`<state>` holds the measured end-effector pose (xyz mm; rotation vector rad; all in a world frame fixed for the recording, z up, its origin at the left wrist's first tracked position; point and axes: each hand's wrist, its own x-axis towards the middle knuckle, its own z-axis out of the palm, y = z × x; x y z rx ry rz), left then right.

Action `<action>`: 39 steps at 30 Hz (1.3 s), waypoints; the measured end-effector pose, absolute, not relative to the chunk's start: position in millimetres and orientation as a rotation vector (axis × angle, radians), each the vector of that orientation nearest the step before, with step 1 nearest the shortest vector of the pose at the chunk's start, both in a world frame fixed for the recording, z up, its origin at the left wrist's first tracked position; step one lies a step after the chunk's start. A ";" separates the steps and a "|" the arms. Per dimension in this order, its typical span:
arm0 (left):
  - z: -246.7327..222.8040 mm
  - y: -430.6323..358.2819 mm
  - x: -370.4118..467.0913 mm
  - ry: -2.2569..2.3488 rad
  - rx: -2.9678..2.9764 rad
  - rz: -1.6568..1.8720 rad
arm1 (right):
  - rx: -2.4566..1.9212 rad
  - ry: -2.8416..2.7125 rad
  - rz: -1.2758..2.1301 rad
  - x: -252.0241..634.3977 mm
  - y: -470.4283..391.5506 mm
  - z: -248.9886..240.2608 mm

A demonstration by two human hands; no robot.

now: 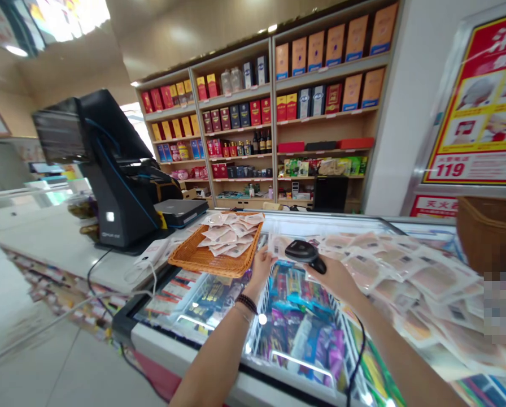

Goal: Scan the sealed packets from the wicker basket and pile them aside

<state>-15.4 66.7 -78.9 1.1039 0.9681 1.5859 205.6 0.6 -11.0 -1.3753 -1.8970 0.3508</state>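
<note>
We find the scanner (302, 251) clamped in the right hand (331, 276); just left, the left hand (261, 267) pinches a packet (278, 244). The basket (193, 259) bounds the grip leftward, piled packets (409, 277) rightward; nearer, the freezer's glass top (295, 345); beyond, shelving (274, 118).

Red-and-yellow poster (480, 104) near stocked shelves (274, 116)

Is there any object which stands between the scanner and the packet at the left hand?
Nothing visible stands between the scanner in the right hand and the packet at the left hand.
</note>
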 end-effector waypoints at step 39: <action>-27.1 107.5 183.8 0.792 1.368 1.246 | -1.373 -1.234 0.321 337.1 -41.8 25.1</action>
